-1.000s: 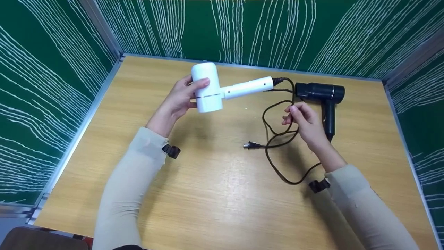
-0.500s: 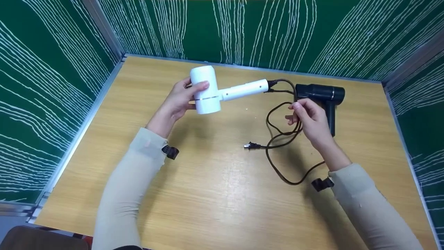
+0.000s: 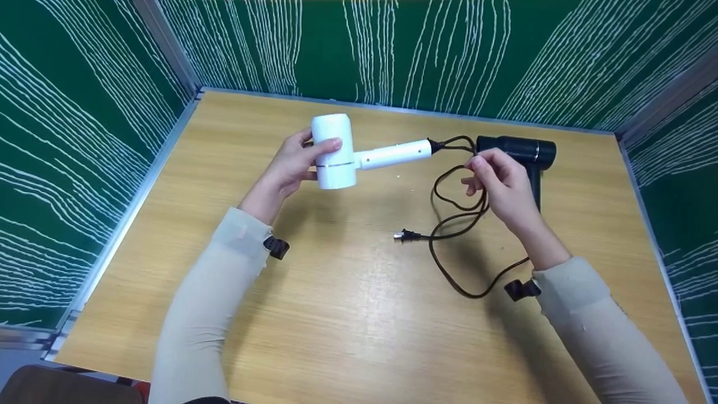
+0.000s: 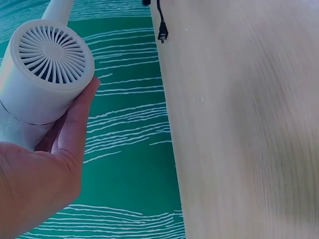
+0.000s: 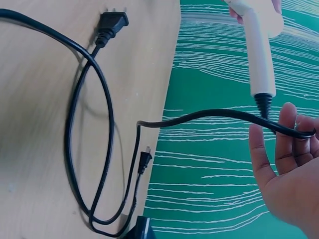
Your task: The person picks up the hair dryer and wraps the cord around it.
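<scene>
A white hair dryer (image 3: 337,177) is held up above the table, its handle (image 3: 395,155) pointing right. My left hand (image 3: 286,165) grips its barrel, the thumb across the front. In the left wrist view the slatted round end (image 4: 52,52) of the barrel shows. On the right, my right hand (image 3: 507,188) holds a black power cord (image 5: 209,114) by the fingers, close to the handle's cord end. A black hair dryer (image 3: 516,148) lies behind that hand, which hides part of its handle. Loops of cord and a two-pin plug (image 3: 408,235) lie in front.
The wooden table (image 3: 336,325) has green walls (image 3: 325,50) with white wavy lines behind and at both sides. A second plug (image 5: 144,160) shows in the right wrist view. A brown chair (image 3: 67,387) stands at the lower left.
The white hair dryer has come down slightly toward me, its handle end shifting left. My right hand has moved a little up and right with the cord. Black dryer and front plug stay put.
</scene>
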`<state>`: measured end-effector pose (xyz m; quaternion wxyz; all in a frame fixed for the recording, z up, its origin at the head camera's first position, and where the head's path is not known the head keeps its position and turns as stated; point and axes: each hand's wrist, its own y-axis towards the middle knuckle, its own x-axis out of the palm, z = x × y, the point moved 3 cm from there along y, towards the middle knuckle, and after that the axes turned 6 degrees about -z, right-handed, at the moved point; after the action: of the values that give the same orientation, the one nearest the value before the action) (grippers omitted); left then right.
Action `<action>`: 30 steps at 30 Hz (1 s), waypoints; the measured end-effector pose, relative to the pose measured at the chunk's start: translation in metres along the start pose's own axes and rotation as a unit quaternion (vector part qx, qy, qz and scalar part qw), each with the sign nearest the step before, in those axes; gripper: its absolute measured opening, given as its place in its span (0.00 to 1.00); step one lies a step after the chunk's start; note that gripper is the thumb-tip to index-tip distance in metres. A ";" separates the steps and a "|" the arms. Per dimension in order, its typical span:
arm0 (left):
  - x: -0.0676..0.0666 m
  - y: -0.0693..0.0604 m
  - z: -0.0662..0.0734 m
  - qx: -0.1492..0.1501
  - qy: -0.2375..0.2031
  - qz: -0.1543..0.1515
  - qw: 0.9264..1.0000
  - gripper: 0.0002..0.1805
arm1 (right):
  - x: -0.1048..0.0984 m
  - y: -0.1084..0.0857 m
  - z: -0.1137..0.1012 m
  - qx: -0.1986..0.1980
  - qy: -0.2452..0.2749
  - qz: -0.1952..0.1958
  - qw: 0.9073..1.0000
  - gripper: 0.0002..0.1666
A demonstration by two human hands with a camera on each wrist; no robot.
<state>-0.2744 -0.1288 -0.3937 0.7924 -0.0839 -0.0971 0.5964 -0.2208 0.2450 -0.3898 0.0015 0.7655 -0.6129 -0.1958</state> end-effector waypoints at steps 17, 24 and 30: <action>0.012 0.007 0.000 0.009 -0.003 -0.002 1.000 0.38 | 0.038 0.010 -0.009 -0.021 -0.069 -0.073 0.995 0.12; 0.009 0.006 0.002 0.018 -0.017 -0.009 1.000 0.37 | 0.047 0.007 0.013 0.000 -0.087 -0.133 0.987 0.13; 0.009 0.004 0.003 0.026 -0.014 -0.027 0.999 0.36 | 0.039 0.013 0.035 0.058 -0.046 -0.180 0.981 0.14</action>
<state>-0.2768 -0.1190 -0.3917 0.8085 -0.0524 -0.0943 0.5785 -0.2372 0.2137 -0.4305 -0.1062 0.8523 -0.4750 -0.1918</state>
